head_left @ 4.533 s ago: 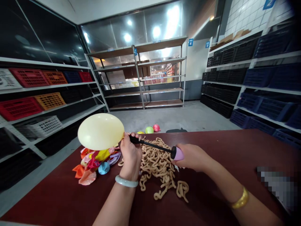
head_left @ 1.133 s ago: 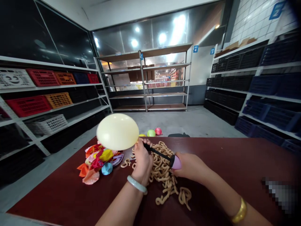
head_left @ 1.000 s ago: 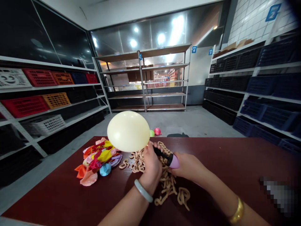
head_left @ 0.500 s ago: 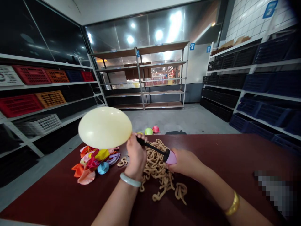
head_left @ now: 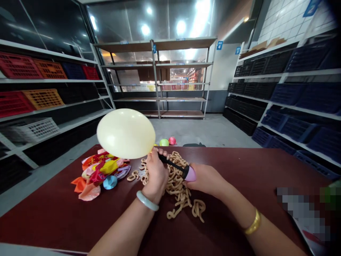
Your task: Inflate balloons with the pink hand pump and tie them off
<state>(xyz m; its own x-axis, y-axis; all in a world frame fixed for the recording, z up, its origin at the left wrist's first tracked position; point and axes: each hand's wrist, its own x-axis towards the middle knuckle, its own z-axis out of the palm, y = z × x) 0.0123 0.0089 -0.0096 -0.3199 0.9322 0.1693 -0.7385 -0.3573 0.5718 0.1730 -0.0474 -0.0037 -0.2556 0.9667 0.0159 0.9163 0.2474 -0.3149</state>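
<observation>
A pale yellow inflated balloon (head_left: 126,133) sits to the left of my left hand (head_left: 157,170). The fingers of that hand are closed around the balloon's neck and the black front end of a hand balloon pump (head_left: 174,165). My right hand (head_left: 206,179) is wrapped around the pump's purple rear part, and a thin black rod shows between the hands. Where the neck meets the nozzle is hidden by my left fingers. Beneath the pump lies a heap of tan, twisted rope-like pieces (head_left: 179,193).
Several limp coloured balloons (head_left: 102,170) lie in a pile on the dark red table (head_left: 234,217), at left. A blurred flat item (head_left: 303,213) is at the right edge. Beyond the table are small round balloons (head_left: 164,142), metal shelves (head_left: 183,113) and dark crates (head_left: 287,94).
The view has shifted, so the table and shelves appear a little higher. The balloon appears slightly farther right and up. Both hands keep their hold, and the balloon's size looks much the same.
</observation>
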